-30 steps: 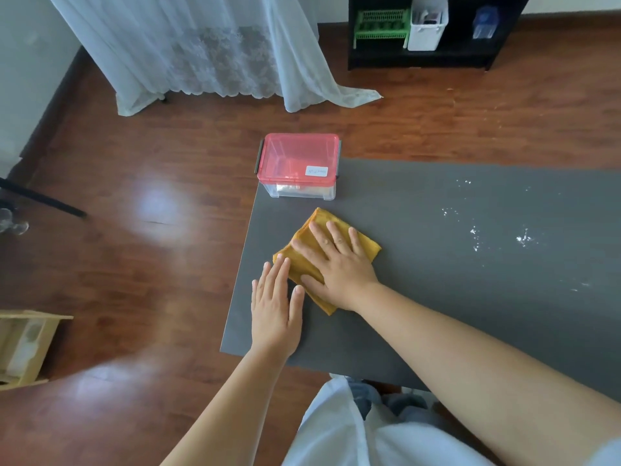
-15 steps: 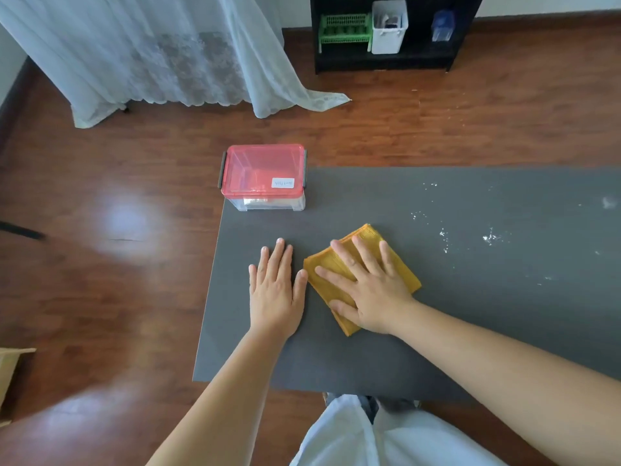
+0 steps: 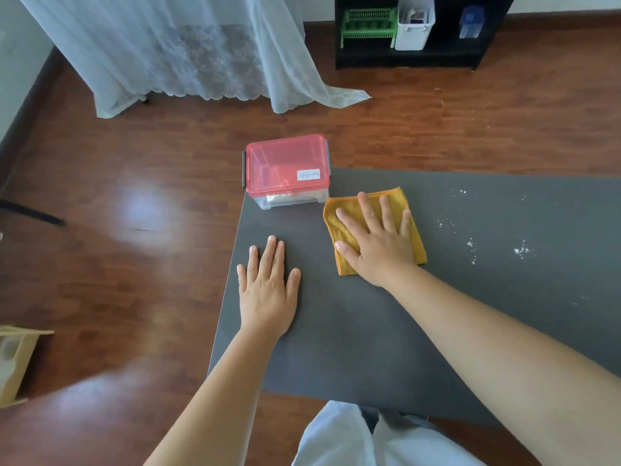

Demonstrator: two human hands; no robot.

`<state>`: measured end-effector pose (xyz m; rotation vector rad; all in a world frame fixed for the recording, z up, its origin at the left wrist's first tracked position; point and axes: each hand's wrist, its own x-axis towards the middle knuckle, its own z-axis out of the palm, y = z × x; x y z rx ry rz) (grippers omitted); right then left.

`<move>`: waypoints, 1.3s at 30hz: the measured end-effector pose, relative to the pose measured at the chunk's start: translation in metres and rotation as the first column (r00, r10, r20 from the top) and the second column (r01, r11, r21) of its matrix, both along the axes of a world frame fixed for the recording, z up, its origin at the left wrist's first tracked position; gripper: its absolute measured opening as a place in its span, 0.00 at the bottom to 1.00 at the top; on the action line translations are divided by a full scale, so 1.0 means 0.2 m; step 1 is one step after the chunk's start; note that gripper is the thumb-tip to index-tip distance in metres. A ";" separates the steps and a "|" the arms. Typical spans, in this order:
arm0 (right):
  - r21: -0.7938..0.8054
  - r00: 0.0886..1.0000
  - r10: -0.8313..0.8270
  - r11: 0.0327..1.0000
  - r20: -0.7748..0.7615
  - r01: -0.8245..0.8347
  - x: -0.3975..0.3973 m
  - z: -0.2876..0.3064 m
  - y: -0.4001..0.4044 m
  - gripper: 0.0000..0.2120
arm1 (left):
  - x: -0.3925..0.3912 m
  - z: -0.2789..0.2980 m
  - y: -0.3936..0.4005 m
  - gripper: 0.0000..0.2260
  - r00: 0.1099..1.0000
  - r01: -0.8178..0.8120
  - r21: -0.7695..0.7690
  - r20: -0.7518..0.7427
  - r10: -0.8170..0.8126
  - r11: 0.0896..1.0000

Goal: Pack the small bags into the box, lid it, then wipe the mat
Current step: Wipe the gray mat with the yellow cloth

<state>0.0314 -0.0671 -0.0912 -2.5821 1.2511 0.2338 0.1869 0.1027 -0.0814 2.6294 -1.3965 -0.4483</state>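
Right hand (image 3: 376,243), fingers spread, presses folded orange cloth (image 3: 346,230); left hand (image 3: 267,290) flat.

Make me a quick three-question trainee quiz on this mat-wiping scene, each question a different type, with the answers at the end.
1. True or false: the red lid is already on the box.
2. Multiple choice: what lies under the right hand? A) a sponge B) the orange cloth C) a small bag
3. Short answer: on which side of the cloth are the white specks on the mat?

Key
1. True.
2. B. The hand is pressed flat on it, fingers spread.
3. The person's right. The left hand lies flat on bare mat, on the other side.
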 end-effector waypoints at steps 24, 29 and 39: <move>0.101 0.705 0.706 0.699 0.064 -0.708 0.36 0.01 0.99 0.32 | 0.18 0.08 0.49 0.26 0.939 -0.322 -0.314 -0.225 0.259 0.893; -0.001 0.706 0.705 0.707 0.064 -0.707 -0.07 0.04 0.89 0.27 | 0.10 0.06 0.52 0.27 0.964 -0.231 -0.259 -0.191 0.185 0.938; -0.027 0.995 0.084 0.996 -0.059 -0.086 -0.29 0.02 0.41 0.28 | -0.01 0.16 0.13 0.25 0.992 0.124 -0.407 0.026 -0.124 0.905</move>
